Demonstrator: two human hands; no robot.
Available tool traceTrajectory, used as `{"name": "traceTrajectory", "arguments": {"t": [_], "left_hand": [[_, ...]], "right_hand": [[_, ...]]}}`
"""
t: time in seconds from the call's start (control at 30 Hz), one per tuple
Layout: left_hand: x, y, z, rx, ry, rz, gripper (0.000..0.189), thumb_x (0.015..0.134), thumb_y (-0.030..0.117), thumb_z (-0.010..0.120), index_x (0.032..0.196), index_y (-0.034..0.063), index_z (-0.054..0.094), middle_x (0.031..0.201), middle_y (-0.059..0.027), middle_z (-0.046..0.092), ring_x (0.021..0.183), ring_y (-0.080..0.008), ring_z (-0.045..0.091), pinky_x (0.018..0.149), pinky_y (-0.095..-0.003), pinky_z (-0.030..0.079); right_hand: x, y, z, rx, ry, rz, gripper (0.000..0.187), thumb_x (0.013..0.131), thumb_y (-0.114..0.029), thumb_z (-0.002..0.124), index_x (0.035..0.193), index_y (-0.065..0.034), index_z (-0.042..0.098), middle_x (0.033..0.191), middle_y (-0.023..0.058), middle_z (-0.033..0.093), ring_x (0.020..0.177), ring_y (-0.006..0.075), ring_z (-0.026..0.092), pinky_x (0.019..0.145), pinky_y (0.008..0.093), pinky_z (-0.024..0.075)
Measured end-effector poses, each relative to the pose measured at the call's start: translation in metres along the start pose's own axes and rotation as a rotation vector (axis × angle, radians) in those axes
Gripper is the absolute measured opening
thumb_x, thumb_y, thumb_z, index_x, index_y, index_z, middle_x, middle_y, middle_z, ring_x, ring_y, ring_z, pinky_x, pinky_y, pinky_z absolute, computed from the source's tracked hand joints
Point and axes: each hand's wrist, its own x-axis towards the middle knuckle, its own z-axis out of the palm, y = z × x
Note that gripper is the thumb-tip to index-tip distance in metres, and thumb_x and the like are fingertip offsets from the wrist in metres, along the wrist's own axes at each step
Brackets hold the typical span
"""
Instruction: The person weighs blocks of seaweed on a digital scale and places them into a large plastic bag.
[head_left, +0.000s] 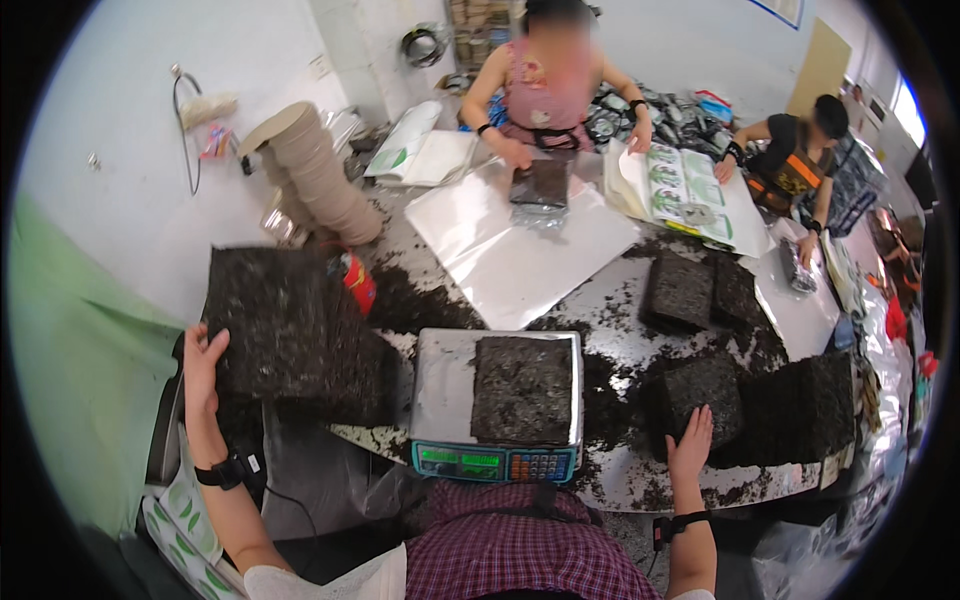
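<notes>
My left hand (201, 360) is at the left edge of a tall stack of dark dried seaweed sheets (277, 322), its thumb against the stack. Whether the fingers grip any sheets is not clear. My right hand (691, 442) lies against the near side of a smaller dark stack (705, 390), fingers extended. Between the hands stands a digital scale (442, 375) with a lit green display and a keypad. A square dark stack (523, 390) rests on the right part of its metal pan.
More dark stacks (679, 289) and a long dark row (802, 412) lie on the right. Dark crumbs cover much of the table. Across it, a person (551, 90) holds a wrapped dark pack (540, 184) above white sheets (517, 255). Another person works at right beside printed bags (675, 187).
</notes>
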Motion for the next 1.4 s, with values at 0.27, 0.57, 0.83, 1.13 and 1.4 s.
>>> {"name": "traceTrajectory", "arguments": {"t": [0.27,0.57,0.83,1.13,1.4], "left_hand": [[-0.145,-0.006,0.227,-0.214,-0.712,-0.086,0.058,0.082,0.011,0.066,0.134,0.0006,0.040,0.131,-0.0120,0.045,0.121,-0.0201,0.042,0.102,-0.0334,0.034],[-0.197,-0.093,0.297,0.066,-0.646,0.200,0.073,0.082,0.019,0.066,0.140,-0.0005,0.027,0.135,-0.0214,0.035,0.129,-0.0343,0.030,0.108,-0.0429,0.024],[-0.192,-0.124,0.251,-0.016,-0.621,0.088,0.054,0.084,0.012,0.063,0.133,0.0002,0.042,0.128,-0.0169,0.046,0.121,-0.0291,0.044,0.103,-0.0380,0.033],[-0.205,-0.101,0.199,-0.030,-0.560,0.085,0.049,0.086,0.009,0.060,0.131,0.0011,0.043,0.126,-0.0160,0.050,0.119,-0.0262,0.047,0.102,-0.0356,0.035],[-0.186,-0.086,0.174,0.061,-0.610,0.108,0.068,0.082,0.016,0.068,0.139,0.0001,0.035,0.139,-0.0185,0.042,0.130,-0.0255,0.039,0.108,-0.0345,0.029]], "right_hand": [[0.009,0.006,-0.005,0.032,-0.031,-0.086,0.072,0.074,-0.017,0.074,0.135,0.0009,0.038,0.147,0.0211,0.029,0.133,0.0383,0.032,0.108,0.0429,0.0316],[0.026,0.013,-0.046,0.017,0.128,0.063,0.042,0.082,-0.008,0.058,0.123,0.0006,0.053,0.118,0.0169,0.059,0.105,0.0312,0.058,0.089,0.0349,0.0471],[0.053,-0.067,-0.121,1.538,0.287,0.494,0.038,0.092,-0.009,0.053,0.127,0.0028,0.051,0.116,0.0084,0.061,0.100,0.0156,0.059,0.090,0.0293,0.0457],[0.012,-0.170,-0.025,1.508,-0.276,0.498,0.037,0.093,-0.016,0.055,0.129,-0.0075,0.051,0.125,0.0068,0.054,0.115,0.0162,0.051,0.096,0.0317,0.0408],[-0.007,-0.109,-0.039,1.354,-0.292,0.500,0.041,0.096,-0.023,0.051,0.133,-0.0058,0.046,0.131,0.0078,0.052,0.120,0.0179,0.049,0.100,0.0319,0.0376]]}}
